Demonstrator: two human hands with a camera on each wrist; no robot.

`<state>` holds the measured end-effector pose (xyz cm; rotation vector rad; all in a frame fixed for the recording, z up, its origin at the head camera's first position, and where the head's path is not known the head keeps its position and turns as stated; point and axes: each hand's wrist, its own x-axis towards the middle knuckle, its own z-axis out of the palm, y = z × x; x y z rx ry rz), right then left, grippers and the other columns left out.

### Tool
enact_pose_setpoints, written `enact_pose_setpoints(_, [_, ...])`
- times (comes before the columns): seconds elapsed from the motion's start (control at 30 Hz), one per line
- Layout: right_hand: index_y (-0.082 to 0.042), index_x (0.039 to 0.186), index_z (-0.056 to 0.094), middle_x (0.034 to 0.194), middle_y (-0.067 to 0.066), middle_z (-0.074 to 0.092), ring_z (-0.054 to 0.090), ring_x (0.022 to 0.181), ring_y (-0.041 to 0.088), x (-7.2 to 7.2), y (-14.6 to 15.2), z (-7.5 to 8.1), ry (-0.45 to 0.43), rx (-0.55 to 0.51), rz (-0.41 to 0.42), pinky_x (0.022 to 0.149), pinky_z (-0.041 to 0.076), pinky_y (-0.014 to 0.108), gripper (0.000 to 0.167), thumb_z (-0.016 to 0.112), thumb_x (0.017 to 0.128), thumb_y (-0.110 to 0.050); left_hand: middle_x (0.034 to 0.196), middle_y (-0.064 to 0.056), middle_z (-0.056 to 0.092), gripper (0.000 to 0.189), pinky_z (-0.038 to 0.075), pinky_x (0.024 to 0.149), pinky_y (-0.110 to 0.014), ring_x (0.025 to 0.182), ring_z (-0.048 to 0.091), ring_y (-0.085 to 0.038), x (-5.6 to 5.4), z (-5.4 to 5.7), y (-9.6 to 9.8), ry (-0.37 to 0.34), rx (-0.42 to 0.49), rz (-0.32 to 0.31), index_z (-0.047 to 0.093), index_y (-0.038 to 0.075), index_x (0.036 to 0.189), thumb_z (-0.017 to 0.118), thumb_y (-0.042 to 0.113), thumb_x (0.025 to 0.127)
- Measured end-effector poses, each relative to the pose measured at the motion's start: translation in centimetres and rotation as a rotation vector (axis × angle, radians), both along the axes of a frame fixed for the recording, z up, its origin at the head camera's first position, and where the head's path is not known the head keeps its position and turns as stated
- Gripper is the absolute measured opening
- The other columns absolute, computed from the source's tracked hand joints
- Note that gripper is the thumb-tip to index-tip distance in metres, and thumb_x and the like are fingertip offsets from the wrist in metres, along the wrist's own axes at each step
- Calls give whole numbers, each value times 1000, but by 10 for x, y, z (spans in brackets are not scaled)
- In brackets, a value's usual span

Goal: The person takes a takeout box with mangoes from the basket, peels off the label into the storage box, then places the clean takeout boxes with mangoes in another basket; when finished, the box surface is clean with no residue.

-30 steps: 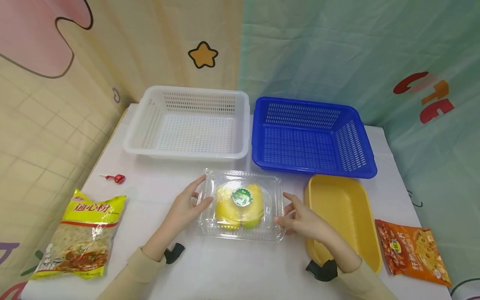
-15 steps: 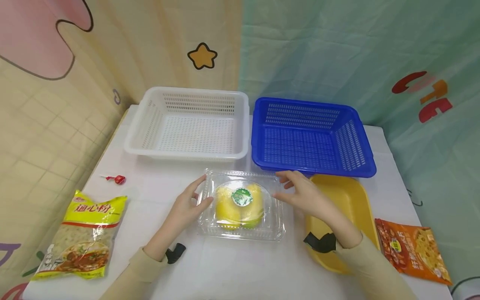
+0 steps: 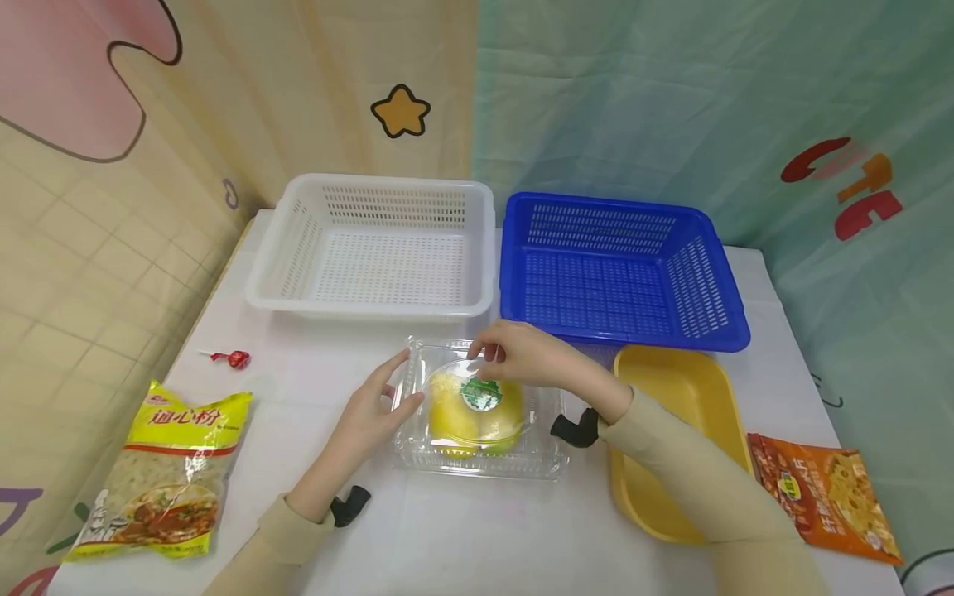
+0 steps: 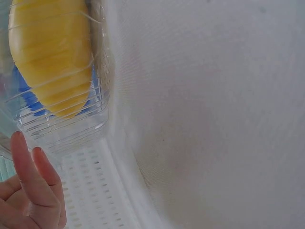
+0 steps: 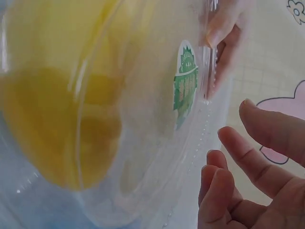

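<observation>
A clear plastic clamshell box (image 3: 542, 447) lies on the white table. Inside it are smooth yellow pieces (image 3: 453, 422) that look like fruit, and a round green-and-white sticker (image 3: 480, 396) is on its lid. At the box's left edge, my left hand (image 3: 375, 414) holds on with thumb and fingers; the right wrist view also shows this left hand (image 5: 228, 33) at the rim. My right hand (image 3: 522, 352) is over the far part of the lid, close to the sticker. Its fingers (image 5: 248, 155) are loosely bent with nothing between them, apart from the lid in the right wrist view.
Behind the box stand a white basket (image 3: 373, 313) and a blue basket (image 3: 626, 338). A yellow bin (image 3: 671, 397) sits under the right forearm. At left lie a red lollipop (image 3: 238, 359) and a yellow pasta bag (image 3: 167, 463); an orange snack bag (image 3: 827, 492) is at far right.
My right hand has left the box's right edge, risen and moved left over the lid to near the sticker. The left hand and the box have stayed in place.
</observation>
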<state>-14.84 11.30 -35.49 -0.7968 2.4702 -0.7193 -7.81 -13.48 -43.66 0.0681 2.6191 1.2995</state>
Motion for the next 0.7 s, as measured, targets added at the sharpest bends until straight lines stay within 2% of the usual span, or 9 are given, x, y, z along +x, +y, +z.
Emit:
enact_pose_setpoints(0.17, [-16,101,70,93,4,62,54,86,17,-7,-13,-7,-28,64,58,71,46,25,16,74,86,-21,149,-11,47,70,45,54,-25,105,56,-31,0,-1,0,-1,9,0,34,20,153,68,26,92])
enact_pose_setpoints(0.4, [-20,94,67,93,3,54,50,83,17,-7,-21,-11,-51,145,49,65,42,24,15,78,83,-23,149,-10,47,70,45,52,-24,104,56,-30,-1,-1,0,9,16,3,35,20,153,69,26,92])
enact_pose_setpoints(0.7, [-19,86,67,91,2,54,49,86,18,-4,-24,-13,-49,192,23,68,41,26,12,78,83,-18,147,-11,48,70,44,52,-24,103,57,-30,0,0,0,2,9,5,35,19,153,68,25,92])
